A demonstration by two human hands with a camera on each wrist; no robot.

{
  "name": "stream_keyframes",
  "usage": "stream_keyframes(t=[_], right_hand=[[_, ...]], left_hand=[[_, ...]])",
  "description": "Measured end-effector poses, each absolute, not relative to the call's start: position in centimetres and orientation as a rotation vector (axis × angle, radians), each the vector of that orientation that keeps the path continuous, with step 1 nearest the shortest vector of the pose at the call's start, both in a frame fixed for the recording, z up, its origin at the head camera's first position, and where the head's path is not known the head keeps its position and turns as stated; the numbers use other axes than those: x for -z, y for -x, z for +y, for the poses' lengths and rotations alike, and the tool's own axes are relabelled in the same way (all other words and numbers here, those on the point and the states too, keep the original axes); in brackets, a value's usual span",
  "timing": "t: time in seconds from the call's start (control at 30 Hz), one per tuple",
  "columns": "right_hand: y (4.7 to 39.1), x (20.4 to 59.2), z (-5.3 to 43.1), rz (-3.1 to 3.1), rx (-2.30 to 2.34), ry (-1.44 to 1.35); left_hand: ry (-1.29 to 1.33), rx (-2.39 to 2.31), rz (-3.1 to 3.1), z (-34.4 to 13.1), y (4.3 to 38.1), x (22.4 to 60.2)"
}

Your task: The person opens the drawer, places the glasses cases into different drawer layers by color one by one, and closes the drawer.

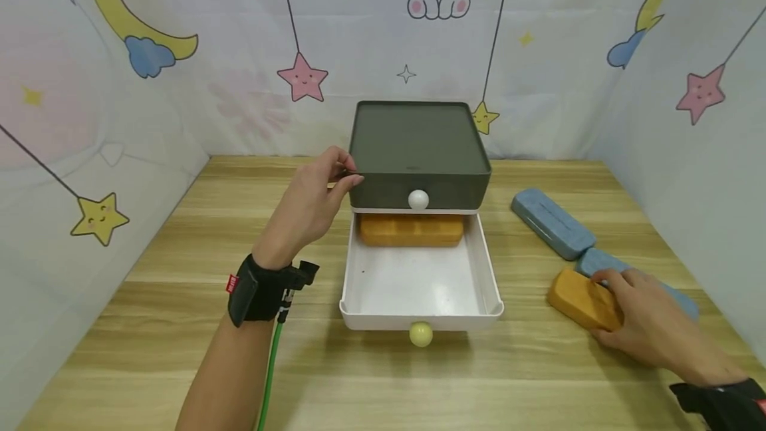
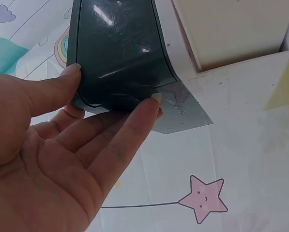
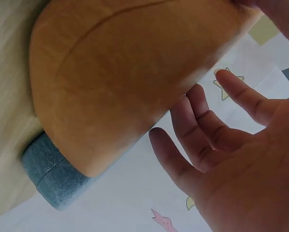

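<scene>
My left hand [image 1: 314, 195] pinches the front left edge of the dark green upper part [image 1: 419, 145] of a small drawer box. In the left wrist view, the thumb and fingers of that hand [image 2: 81, 140] lie on either side of a dark panel [image 2: 120, 48]. Below, the white drawer [image 1: 413, 285] is pulled out, with a yellow case [image 1: 413, 230] lying across its back. On the right, my right hand [image 1: 649, 314] grips a yellow glasses case [image 1: 583, 298], thumb near and fingers over the far side. The right wrist view shows this case's leathery face [image 3: 120, 82] up close.
Two blue cases lie at the right: one [image 1: 553, 223] further back, the other [image 1: 604, 261] partly hidden behind the yellow case and my right hand. A white knob [image 1: 418, 199] and a pale yellow knob [image 1: 421, 334] stick out in front. Patterned sheets [image 1: 239, 112] enclose the table.
</scene>
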State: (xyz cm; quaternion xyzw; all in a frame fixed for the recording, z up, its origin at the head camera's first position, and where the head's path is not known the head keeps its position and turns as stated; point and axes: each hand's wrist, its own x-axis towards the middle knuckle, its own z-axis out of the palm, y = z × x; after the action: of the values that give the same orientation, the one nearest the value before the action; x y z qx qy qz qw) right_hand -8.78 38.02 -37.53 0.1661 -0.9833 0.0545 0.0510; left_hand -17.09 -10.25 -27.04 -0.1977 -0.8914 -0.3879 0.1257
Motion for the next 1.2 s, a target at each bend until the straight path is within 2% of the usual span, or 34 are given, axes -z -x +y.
stream_keyframes(t=[0.67, 1.2], right_hand=[[8.5, 37.1, 37.0, -3.118, -0.111, -0.496], [8.3, 36.8, 36.9, -2.858, -0.203, -0.605]], left_hand=[[0.569, 1.125, -2.598, -10.3, 17.2, 27.2], [0.574, 1.116, -2.605, -10.3, 17.2, 27.3]])
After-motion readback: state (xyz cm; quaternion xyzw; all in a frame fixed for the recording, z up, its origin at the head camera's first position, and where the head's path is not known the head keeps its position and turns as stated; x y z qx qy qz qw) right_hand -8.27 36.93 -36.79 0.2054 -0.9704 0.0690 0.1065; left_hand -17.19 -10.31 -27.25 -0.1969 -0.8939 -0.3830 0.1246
